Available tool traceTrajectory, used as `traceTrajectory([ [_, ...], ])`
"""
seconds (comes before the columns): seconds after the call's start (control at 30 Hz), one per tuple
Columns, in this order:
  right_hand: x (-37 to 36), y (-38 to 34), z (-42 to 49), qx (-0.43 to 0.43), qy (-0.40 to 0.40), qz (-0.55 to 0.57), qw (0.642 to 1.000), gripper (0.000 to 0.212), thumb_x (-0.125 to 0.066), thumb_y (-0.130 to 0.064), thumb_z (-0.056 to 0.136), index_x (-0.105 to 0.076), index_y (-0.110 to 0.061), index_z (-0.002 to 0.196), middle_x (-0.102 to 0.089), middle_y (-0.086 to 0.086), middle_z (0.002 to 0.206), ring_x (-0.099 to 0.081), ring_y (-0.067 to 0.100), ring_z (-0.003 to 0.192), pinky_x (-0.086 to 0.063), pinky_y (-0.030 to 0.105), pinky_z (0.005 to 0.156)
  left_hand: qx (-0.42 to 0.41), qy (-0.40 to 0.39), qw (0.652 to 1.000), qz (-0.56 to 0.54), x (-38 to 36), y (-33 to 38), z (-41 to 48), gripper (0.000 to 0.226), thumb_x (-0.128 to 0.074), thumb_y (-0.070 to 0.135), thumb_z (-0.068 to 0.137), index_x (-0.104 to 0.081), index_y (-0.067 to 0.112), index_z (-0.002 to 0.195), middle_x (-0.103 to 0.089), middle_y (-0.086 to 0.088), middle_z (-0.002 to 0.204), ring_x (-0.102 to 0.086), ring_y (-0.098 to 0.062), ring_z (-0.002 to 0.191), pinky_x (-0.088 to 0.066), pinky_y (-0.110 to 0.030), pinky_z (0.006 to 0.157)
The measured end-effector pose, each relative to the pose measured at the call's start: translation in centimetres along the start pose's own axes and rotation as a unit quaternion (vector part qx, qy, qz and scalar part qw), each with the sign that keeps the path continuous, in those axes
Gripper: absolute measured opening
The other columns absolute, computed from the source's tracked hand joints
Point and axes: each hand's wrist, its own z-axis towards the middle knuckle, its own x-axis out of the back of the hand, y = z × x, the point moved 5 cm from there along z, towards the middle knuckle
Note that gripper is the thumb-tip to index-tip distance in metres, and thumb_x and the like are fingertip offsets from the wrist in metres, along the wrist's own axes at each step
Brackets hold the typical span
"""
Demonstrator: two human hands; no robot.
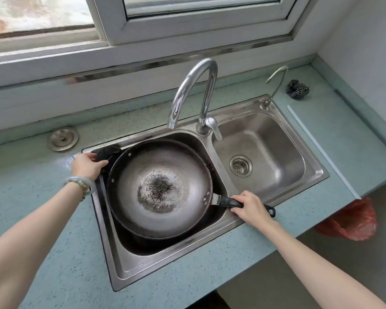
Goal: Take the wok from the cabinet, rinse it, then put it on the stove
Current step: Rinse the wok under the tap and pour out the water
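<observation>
A large grey metal wok (158, 188) with a dark burnt patch at its bottom lies in the left basin of the double steel sink (274, 198). My right hand (250, 208) grips its long black handle at the sink's front rim. My left hand (87, 166) holds the short black helper handle at the wok's far left edge. The tall chrome faucet (194, 90) arches over the wok's back rim; no water is running. The stove is not in view.
The right basin has a drain strainer (241, 165). A small thin tap (274, 85) and a dark scouring ball (297, 89) sit at the back right. A round metal cap (62, 138) lies on the blue-green counter. A red plastic bag (352, 219) hangs off the counter's right end.
</observation>
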Motion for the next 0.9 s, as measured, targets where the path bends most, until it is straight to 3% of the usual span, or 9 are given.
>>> traceTrajectory([
  [0.17, 0.0, 0.1, 0.4, -0.007, 0.004, 0.002, 1.0, 0.036, -0.077, -0.024, 0.077, -0.071, -0.021, 0.112, -0.05, -0.002, 0.084, -0.048, 0.019, 0.089, -0.038, 0.029, 0.081, -0.016, 0.002, 0.998, 0.056, -0.4, 0.6, 0.1, 0.046, -0.073, 0.022, 0.077, -0.063, 0.0, 0.116, -0.068, -0.02, 0.11, -0.062, -0.035, 0.105, -0.048, -0.04, 0.092],
  [0.5, 0.2, 0.3, 0.9, -0.02, 0.011, 0.004, 1.0, 0.045, -0.078, -0.022, 0.077, -0.067, -0.013, 0.12, -0.057, 0.004, 0.093, -0.051, 0.021, 0.096, -0.041, 0.032, 0.089, -0.058, -0.03, 0.986, 0.154, -1.1, 1.6, 0.1, 0.027, -0.063, 0.018, 0.081, -0.065, 0.006, 0.105, -0.069, -0.021, 0.095, -0.062, -0.039, 0.095, -0.051, -0.039, 0.081],
  [0.73, 0.5, -0.1, 1.3, -0.013, -0.017, -0.027, 0.999, 0.037, -0.074, -0.023, 0.079, -0.067, -0.016, 0.115, -0.059, 0.005, 0.099, -0.053, 0.024, 0.102, -0.04, 0.032, 0.092, -0.038, -0.031, 0.981, 0.19, -1.4, 1.9, 0.2, 0.025, -0.058, 0.012, 0.08, -0.061, -0.001, 0.101, -0.066, -0.024, 0.09, -0.061, -0.042, 0.089, -0.052, -0.045, 0.08],
  [0.9, 0.6, -0.4, 1.3, -0.005, -0.034, -0.057, 0.998, 0.03, -0.07, -0.023, 0.08, -0.063, -0.016, 0.109, -0.059, 0.004, 0.103, -0.054, 0.024, 0.104, -0.041, 0.033, 0.092, -0.046, -0.037, 0.983, 0.174, -1.5, 1.1, 0.2, 0.033, -0.062, 0.017, 0.085, -0.056, -0.001, 0.112, -0.065, -0.026, 0.102, -0.058, -0.043, 0.101, -0.049, -0.044, 0.086],
])
